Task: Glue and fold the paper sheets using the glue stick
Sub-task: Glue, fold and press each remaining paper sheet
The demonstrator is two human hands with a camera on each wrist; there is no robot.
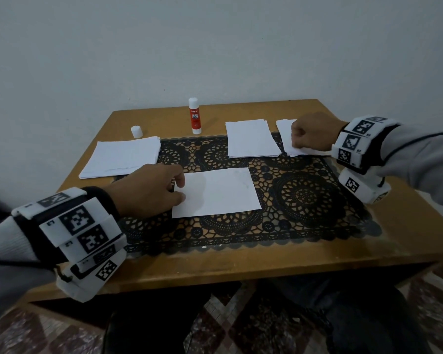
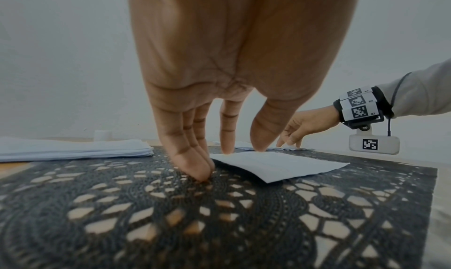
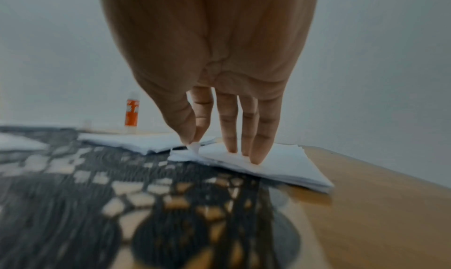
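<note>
A single white sheet [image 1: 216, 192] lies flat in the middle of the black lace mat [image 1: 304, 198]. My left hand [image 1: 181, 190] is at its left edge. In the left wrist view, the thumb and forefinger tips of the left hand [image 2: 244, 149] touch the sheet [image 2: 280, 167] and the other fingers rest straight on the mat. My right hand [image 1: 296, 144] is on the far-right paper stack [image 1: 284, 131]. There the right hand [image 3: 192, 142] pinches a corner of the top sheet [image 3: 195, 147] between thumb and forefinger, and its other fingers press on the stack [image 3: 288, 163]. The glue stick [image 1: 195, 116] stands upright at the back.
The glue stick's white cap [image 1: 136, 131] sits apart to the left of it. A larger paper stack [image 1: 120, 155] lies at the left and a smaller stack [image 1: 251, 139] right of centre. The wooden table [image 1: 241, 264] stands against a plain wall.
</note>
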